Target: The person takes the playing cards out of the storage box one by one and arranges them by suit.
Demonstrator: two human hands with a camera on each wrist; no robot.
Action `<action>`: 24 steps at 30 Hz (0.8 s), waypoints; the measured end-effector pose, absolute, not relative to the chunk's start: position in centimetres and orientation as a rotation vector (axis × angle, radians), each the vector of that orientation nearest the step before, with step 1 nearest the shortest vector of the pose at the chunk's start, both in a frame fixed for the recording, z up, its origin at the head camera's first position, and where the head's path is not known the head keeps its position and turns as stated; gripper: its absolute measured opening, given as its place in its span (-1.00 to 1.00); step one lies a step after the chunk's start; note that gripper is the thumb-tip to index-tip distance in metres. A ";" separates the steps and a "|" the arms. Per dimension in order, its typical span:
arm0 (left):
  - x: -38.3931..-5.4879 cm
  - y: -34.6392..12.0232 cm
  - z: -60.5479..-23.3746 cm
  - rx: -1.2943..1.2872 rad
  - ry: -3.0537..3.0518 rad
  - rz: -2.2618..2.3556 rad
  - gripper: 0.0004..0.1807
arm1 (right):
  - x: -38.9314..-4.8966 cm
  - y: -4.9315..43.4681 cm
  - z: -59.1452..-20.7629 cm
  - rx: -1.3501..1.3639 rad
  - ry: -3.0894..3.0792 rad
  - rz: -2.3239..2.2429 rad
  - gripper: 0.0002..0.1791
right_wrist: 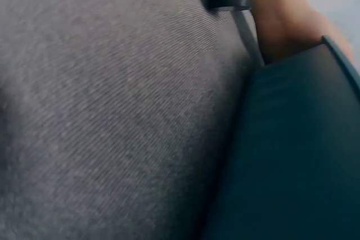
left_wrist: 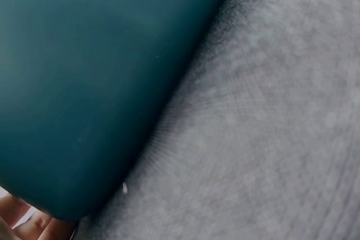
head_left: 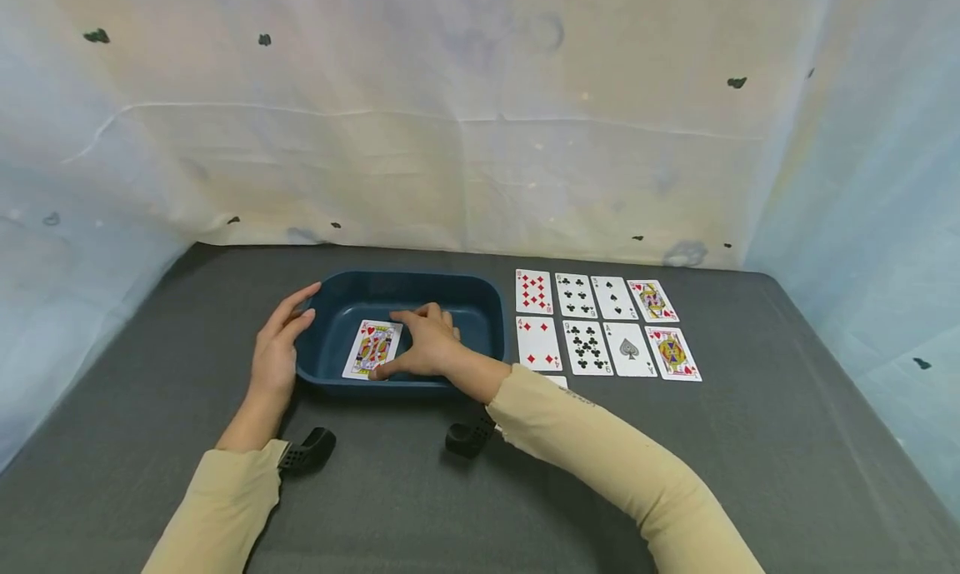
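Note:
A dark blue tray (head_left: 397,385) rests on the grey table, and a king playing card (head_left: 372,349) lies face up inside it. My left hand (head_left: 276,349) holds the tray's left end at the rim; some of its fingers (left_wrist: 39,224) show by the tray's corner in the left wrist view. Reaching over the tray's front side, my right hand (head_left: 431,345) has its thumb at the card's lower edge and a finger near its upper right corner, in a pinch across the card. Whether other cards lie under the king is hidden.
Right of the tray, several face-up playing cards lie in two rows, among them an ace of spades (head_left: 630,349) and a four of diamonds (head_left: 538,343). Part of another card (head_left: 558,381) shows beside the right forearm. A pale cloth wall (head_left: 480,174) hangs behind the table (head_left: 750,474).

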State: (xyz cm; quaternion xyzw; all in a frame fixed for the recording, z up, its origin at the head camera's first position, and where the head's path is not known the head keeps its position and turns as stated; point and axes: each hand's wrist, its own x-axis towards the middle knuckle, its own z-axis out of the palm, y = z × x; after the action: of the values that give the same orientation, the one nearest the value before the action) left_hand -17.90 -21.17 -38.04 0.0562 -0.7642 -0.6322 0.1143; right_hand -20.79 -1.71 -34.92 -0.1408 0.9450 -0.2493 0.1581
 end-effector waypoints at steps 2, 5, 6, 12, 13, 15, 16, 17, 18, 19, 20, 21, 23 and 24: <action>-17.9 -21.2 -38.0 0.163 -2.236 -1.856 -0.54 | -20.8 -1.8 -35.0 -0.416 2.727 -0.653 -0.01; -17.8 -21.2 -38.0 0.167 -2.237 -1.850 -0.55 | -20.7 -1.9 -35.1 -0.440 2.748 -0.591 -0.03; -17.9 -21.2 -38.0 0.166 -2.241 -1.844 -0.54 | -20.7 -1.9 -35.1 -0.444 2.751 -0.582 -0.03; -18.0 -21.2 -38.0 0.148 -2.240 -1.854 -0.54 | -20.6 -1.8 -35.0 -0.453 2.769 -0.576 -0.09; -18.0 -21.2 -38.0 0.149 -2.238 -1.859 -0.54 | -20.6 -1.8 -35.0 -0.454 2.770 -0.585 -0.11; -18.0 -21.2 -38.0 0.153 -2.243 -1.858 -0.54 | -20.6 -1.8 -35.0 -0.452 2.769 -0.602 -0.14; -18.0 -21.2 -38.0 0.155 -2.246 -1.856 -0.54 | -20.6 -1.8 -35.1 -0.448 2.766 -0.618 -0.16; -18.0 -21.2 -38.0 0.156 -2.247 -1.856 -0.53 | -20.6 -1.8 -35.1 -0.442 2.762 -0.640 -0.17; -17.9 -21.2 -38.0 0.155 -2.247 -1.859 -0.53 | -20.6 -1.8 -35.1 -0.437 2.755 -0.667 -0.17; -17.9 -21.2 -38.0 0.156 -2.248 -1.860 -0.53 | -20.6 -1.7 -35.1 -0.432 2.746 -0.698 -0.17; -17.9 -21.2 -38.0 0.156 -2.249 -1.860 -0.53 | -20.6 -1.7 -35.0 -0.427 2.736 -0.728 -0.17; -17.9 -21.1 -38.0 0.157 -2.251 -1.860 -0.53 | -20.6 -1.7 -35.0 -0.427 2.725 -0.759 -0.15; -17.9 -21.1 -38.0 0.155 -2.253 -1.860 -0.53 | -20.6 -1.6 -35.0 -0.436 2.693 -0.837 -0.12; -17.9 -21.1 -38.0 0.154 -2.256 -1.856 -0.53 | -20.6 -1.5 -35.0 -0.439 2.675 -0.878 -0.11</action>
State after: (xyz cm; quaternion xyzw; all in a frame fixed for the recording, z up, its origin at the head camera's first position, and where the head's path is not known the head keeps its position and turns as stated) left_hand -17.86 -21.11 -38.00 0.0524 -0.7667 -0.6308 0.1079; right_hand -20.56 -1.54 -35.03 -0.1525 0.9288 -0.3049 0.1454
